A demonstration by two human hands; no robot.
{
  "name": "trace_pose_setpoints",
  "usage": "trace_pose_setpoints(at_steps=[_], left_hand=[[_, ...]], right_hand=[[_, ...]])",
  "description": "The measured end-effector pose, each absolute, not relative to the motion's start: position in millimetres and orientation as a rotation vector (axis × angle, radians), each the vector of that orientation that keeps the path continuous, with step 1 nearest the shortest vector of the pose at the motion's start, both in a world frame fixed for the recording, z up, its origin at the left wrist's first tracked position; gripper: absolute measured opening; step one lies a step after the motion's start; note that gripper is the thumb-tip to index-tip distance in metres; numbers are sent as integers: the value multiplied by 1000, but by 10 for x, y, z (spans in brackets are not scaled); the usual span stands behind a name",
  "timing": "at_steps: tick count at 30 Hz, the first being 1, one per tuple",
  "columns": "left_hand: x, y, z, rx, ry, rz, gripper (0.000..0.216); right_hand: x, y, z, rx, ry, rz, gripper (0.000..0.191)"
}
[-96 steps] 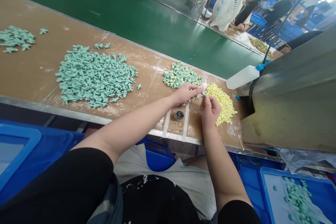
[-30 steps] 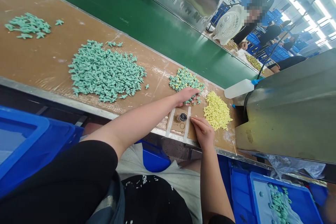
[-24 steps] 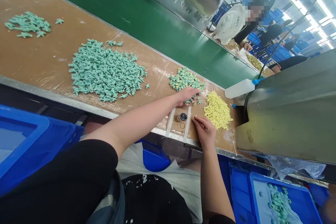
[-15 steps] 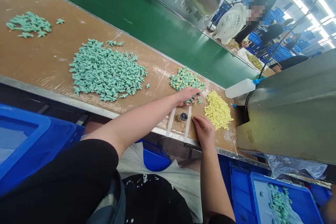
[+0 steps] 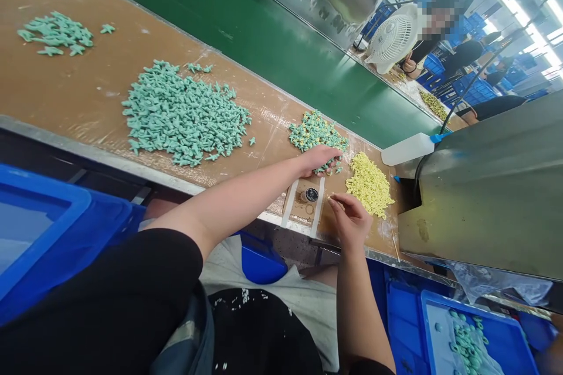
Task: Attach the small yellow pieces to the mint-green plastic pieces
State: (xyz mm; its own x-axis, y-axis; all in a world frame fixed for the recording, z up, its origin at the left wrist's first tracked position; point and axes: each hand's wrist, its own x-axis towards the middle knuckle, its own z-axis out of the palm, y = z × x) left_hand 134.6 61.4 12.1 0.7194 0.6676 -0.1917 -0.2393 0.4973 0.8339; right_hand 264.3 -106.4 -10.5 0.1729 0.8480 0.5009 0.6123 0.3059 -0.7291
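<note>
My left hand [image 5: 320, 159] is closed at the near edge of a small pile of green star-shaped pieces dotted with yellow [image 5: 313, 129]. Green pieces show under its curled fingers, partly hidden by the hand. To the right, my right hand [image 5: 352, 220] pinches a tiny pale yellow piece [image 5: 329, 197] between thumb and fingertips. Just beyond that hand lies a heap of small yellow pieces [image 5: 369, 181]. Between my hands, a small round jar with a dark top [image 5: 311, 194] stands on a taped patch of the brown worktop.
A large pile of green star-shaped pieces [image 5: 185, 114] and a smaller group [image 5: 59, 32] lie left. Behind runs a green belt [image 5: 246, 41]. At right are a white bottle [image 5: 407, 149], a metal housing [image 5: 479, 187] and a thin stick [image 5: 394, 240]. Across sits a co-worker near a fan [image 5: 391, 38].
My right hand has moved slightly right and away from the jar, its pinch kept. The left hand stays by the mixed pile. The whole view has shifted a little.
</note>
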Motion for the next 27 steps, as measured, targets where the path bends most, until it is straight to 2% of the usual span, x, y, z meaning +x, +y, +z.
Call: trace_pose_setpoints(at_steps=[5,11,17,20,23,27], left_hand=[[1368,611,92,1072,590,627,27],[1367,622,85,1708,774,796,25],[1355,644,85,1824,801,766,25],[1354,626,82,1871,769,719,26],[1350,591,83,1948,746,683,25],[1333,550,95,2054,721,620,21]], right_hand=[[2478,-1028,41,-1372,-1712,281,1],[2455,-978,78,-1395,-1786,291,3],[2482,-989,56,-1380,-1684,459,5],[2613,-876,42,-1291,-1409,447,16],[2814,-655,32,-1234,-1174,294,29],[3004,-407,-34,-1260,-1119,204,37]])
